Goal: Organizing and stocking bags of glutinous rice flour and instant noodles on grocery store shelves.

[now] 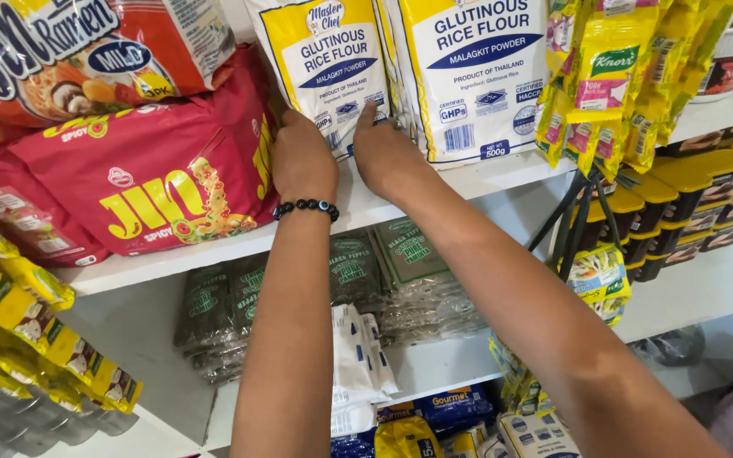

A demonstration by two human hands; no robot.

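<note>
A white and yellow flour bag (326, 64) stands upright on a white shelf (477, 180). My left hand (301, 159), with a black bead bracelet on its wrist, grips the bag's lower left edge. Fingers of my right hand (386, 154) press against its lower right corner, in the gap next to a second, larger flour bag (473, 76). Both arms reach up from the bottom of the view.
Large red noodle multipacks (142, 182) fill the shelf to the left. Strips of yellow seasoning sachets (608, 80) hang at the right and lower left. Dark pepper packets (400, 254) lie on the shelf below. Black and yellow tubs (706, 203) are stacked at right.
</note>
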